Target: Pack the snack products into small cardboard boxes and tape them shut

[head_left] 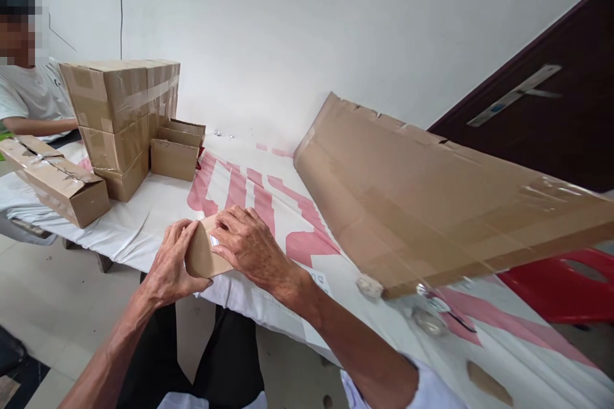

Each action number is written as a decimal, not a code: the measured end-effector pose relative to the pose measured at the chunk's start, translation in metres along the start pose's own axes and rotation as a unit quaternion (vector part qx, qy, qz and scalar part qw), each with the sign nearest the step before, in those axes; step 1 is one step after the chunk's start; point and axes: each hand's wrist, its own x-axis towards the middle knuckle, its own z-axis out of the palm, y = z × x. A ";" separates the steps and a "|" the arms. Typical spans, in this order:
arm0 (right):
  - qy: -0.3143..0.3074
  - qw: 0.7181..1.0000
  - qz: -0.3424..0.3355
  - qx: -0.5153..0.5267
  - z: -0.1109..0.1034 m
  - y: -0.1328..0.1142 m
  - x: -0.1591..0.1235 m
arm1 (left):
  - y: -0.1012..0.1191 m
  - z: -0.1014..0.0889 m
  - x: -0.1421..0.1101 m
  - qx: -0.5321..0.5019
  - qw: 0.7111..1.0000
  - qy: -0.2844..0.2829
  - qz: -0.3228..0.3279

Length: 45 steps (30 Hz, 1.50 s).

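Note:
A small brown cardboard box point(202, 257) is held between my hands just over the table's front edge. My left hand point(173, 262) wraps its left side, thumb underneath along the near edge. From the right, my right hand point(249, 243) bends over the box, its fingers at the far edge and its thumb on the top face beside a small white label point(213, 240). Part of the box is hidden under the right fingers.
Taped cartons point(127, 99) are stacked at the left, beside open cardboard pieces point(173, 158) and a long carton point(57, 179). A large cardboard sheet point(432, 204) leans at the right near a tape roll point(429, 319) and red chair point(561, 284). Another person point(36, 99) sits far left.

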 end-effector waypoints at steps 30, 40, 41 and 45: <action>-0.013 1.000 -0.021 -0.006 -0.003 0.002 -0.007 | 0.009 -0.001 0.005 0.018 1.000 -0.008 0.009; 0.065 0.994 0.007 0.090 0.008 0.005 -0.008 | 0.011 -0.001 0.009 0.028 0.999 -0.018 0.008; 0.091 0.985 0.032 0.145 0.004 0.005 -0.009 | 0.009 -0.002 0.009 0.028 0.999 -0.019 0.006; 0.214 0.891 0.185 0.355 -0.025 0.018 -0.031 | -0.009 -0.017 0.004 0.010 1.000 -0.026 -0.005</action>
